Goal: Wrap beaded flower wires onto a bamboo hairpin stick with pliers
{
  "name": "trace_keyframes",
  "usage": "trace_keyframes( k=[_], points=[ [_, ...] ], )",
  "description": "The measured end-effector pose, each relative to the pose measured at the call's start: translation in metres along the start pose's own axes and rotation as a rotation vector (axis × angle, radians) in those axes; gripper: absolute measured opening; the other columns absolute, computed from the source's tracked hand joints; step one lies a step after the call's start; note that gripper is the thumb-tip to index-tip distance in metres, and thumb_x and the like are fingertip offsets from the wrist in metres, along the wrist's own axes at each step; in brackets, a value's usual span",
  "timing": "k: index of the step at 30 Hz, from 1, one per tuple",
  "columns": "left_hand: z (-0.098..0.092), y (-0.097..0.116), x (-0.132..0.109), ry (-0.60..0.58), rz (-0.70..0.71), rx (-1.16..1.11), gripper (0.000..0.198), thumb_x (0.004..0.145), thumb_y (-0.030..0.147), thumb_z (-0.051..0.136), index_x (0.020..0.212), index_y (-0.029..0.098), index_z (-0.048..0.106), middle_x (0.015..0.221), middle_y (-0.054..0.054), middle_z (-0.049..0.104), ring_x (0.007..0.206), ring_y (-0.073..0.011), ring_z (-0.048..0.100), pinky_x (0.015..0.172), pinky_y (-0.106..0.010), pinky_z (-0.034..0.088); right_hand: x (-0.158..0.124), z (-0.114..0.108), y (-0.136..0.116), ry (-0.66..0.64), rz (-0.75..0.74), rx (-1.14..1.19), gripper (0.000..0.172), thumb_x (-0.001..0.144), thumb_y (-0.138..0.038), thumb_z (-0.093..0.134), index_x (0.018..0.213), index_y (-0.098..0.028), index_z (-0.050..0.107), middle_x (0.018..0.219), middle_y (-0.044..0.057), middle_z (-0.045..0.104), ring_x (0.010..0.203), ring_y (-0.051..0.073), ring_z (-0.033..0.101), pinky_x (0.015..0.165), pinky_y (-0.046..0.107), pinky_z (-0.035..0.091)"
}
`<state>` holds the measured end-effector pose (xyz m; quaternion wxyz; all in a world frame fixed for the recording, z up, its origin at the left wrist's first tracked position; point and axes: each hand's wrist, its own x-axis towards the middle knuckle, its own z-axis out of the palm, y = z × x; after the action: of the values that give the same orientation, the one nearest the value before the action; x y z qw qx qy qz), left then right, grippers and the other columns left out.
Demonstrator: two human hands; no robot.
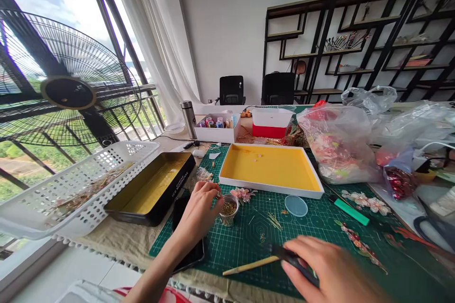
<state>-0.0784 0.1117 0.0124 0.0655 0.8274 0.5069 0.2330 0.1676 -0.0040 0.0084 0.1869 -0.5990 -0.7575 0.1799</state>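
Note:
My left hand (203, 206) is closed in a pinch at the rim of a small clear cup (228, 220) that holds tiny gold-brown pieces. What its fingertips grip is too small to make out. My right hand (320, 265), blurred by motion, is wrapped around a black-handled tool (296, 262) whose tip is smeared. Under that tool lies a thin wooden stick (250, 265). A pink flower piece (243, 194) sits just behind the cup. On the green cutting mat (245, 241) are several gold pins (274, 221) and a round translucent lid (295, 205).
A white tray with a yellow bottom (270, 191) stands behind the cup. To the left are a black tin (152, 215), a white basket (81, 213) and a phone (192, 253). Flower sprigs (362, 248), a green-handled cutter (351, 211) and plastic bags (341, 147) occupy the right.

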Motion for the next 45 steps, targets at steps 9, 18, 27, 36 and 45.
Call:
trace_keyframes(
  k=[9,18,27,36,45],
  points=[
    [-0.002,0.008,-0.007,0.031,0.02,0.009,0.016,0.086,0.014,0.055,0.074,0.015,0.065,0.099,-0.007,0.066,0.1,-0.0234,0.052,0.091,-0.039,0.047,0.076,0.001,-0.048,0.028,-0.131,-0.422,0.013,0.087,-0.021,0.054,0.082,-0.018,0.065,0.082,0.007,0.065,0.081,0.028,0.062,0.073,0.039,0.045],
    [0.002,0.011,-0.006,0.028,0.034,0.016,0.018,0.087,0.014,0.052,0.077,0.016,0.067,0.099,-0.007,0.067,0.101,-0.0241,0.051,0.09,-0.041,0.047,0.076,0.011,-0.055,-0.014,-0.111,-0.445,0.014,0.088,-0.02,0.054,0.083,-0.018,0.067,0.081,0.007,0.068,0.081,0.027,0.064,0.072,0.035,0.044],
    [0.0,0.001,0.002,0.05,0.033,0.004,0.015,0.085,0.015,0.054,0.075,0.016,0.065,0.098,-0.006,0.067,0.099,-0.0219,0.053,0.091,-0.035,0.047,0.08,0.002,-0.049,-0.055,-0.073,-0.404,0.017,0.087,-0.025,0.057,0.076,-0.02,0.069,0.073,0.006,0.07,0.072,0.027,0.067,0.059,0.031,0.04],
    [0.004,0.0,0.007,0.0,-0.015,0.073,0.017,0.085,0.02,0.054,0.073,0.018,0.065,0.089,-0.006,0.069,0.098,-0.0259,0.055,0.083,-0.039,0.045,0.081,-0.007,-0.039,-0.111,-0.014,-0.107,0.032,0.087,-0.026,0.052,0.056,-0.019,0.053,0.052,-0.001,0.051,0.054,0.016,0.051,0.05,0.028,0.022],
    [-0.005,-0.015,-0.008,0.04,-0.116,0.058,0.018,0.09,0.023,0.042,0.087,0.02,0.06,0.104,-0.006,0.065,0.097,-0.0205,0.06,0.085,-0.034,0.045,0.039,-0.017,0.008,-0.49,0.212,0.634,0.039,0.09,-0.048,0.039,0.085,-0.016,0.06,0.059,-0.004,0.044,0.05,0.009,0.036,0.045,0.021,0.028]
  ],
)
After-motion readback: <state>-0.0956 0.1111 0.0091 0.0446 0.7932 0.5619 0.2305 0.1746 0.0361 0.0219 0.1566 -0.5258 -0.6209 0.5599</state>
